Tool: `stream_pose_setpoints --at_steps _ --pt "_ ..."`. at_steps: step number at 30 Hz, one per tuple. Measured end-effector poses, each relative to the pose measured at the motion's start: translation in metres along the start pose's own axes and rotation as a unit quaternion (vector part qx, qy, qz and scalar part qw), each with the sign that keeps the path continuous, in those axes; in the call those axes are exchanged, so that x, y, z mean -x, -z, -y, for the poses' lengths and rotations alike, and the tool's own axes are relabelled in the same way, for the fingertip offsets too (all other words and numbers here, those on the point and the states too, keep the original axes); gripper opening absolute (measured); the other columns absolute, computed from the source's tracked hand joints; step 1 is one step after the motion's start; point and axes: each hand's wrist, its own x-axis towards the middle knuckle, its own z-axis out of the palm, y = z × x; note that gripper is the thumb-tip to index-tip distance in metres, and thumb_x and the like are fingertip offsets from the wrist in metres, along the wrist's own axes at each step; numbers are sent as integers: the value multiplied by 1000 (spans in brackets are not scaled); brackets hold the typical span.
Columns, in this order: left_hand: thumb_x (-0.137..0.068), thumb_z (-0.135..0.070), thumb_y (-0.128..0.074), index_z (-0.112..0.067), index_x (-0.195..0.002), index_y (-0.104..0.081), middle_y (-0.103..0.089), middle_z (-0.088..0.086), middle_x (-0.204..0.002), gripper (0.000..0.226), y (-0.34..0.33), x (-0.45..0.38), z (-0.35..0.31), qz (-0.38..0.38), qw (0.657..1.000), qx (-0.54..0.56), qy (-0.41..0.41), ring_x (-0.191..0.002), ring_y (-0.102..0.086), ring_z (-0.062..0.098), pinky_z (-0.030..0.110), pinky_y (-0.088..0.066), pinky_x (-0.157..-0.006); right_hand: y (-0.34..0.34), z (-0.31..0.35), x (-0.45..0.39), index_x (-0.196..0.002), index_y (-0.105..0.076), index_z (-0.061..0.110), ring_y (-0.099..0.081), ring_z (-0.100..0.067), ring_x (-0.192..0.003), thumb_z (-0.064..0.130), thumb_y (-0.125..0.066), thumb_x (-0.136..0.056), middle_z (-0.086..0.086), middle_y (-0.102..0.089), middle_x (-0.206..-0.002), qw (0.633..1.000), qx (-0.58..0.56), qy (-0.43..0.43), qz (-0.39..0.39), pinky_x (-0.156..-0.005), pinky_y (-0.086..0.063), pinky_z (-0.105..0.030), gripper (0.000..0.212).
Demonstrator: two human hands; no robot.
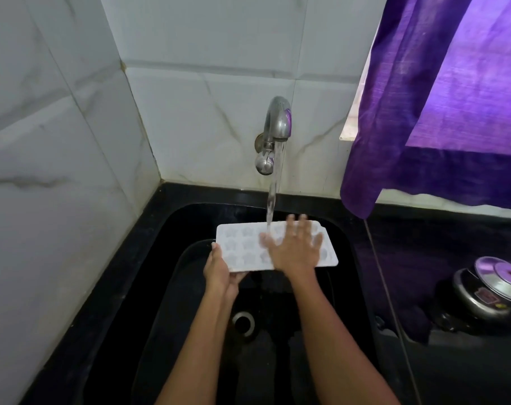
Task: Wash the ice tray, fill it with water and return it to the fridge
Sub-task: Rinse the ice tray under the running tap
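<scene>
Head view. Ice tray [248, 248], white with star-shaped cells, is held level over the black sink [343, 244], directly under the tap [277, 121]; the water stream [273, 197] lands on its upper face. Left hand [219, 271] grips the tray's near-left corner, fingers underneath and thumb along the edge. Right hand [295, 247] lies flat on the tray, fingers spread, holding nothing; blurred. Judgement: washing stage in progress; filling and return to the fridge both remain. Fridge not in view.

Writing: a red label on the steel pot [488, 290], on the table at right, too small to read. No other markings.
</scene>
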Motion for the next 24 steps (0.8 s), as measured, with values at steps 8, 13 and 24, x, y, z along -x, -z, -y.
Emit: stream_pose_setpoints --at_steps 8,13,24 --pt "-96 -46 -43 -9 -120 -60 -69 14 -109 47 -6 9 19 6 999 -32 14 -95 -67 28 36 -57 -70 -13 47 30 -155 0 12 8 -22 -149 48 -21 -101 -7 8 -162 990 -10 144 1 -120 1 -41 68" --pt "-97 -45 -41 -9 -122 -56 -68 15 -107 46 15 1 3 -25 1000 0 -11 -90 -68 30 40 -58 -62 -16 27 21 -153 11 14 14 -23 -148 68 -11 -93 -7 16 -160 993 32 108 30 -118 12 -45 84" --pt "-97 -44 -44 -8 -117 -61 -69 14 -105 44 18 5 12 -34 998 -47 -18 -93 -67 28 42 -56 -80 -33 52 47 -153 10 7 15 -24 -148 61 -14 -97 -11 14 -161 994 -19 93 49 -119 12 -45 81"
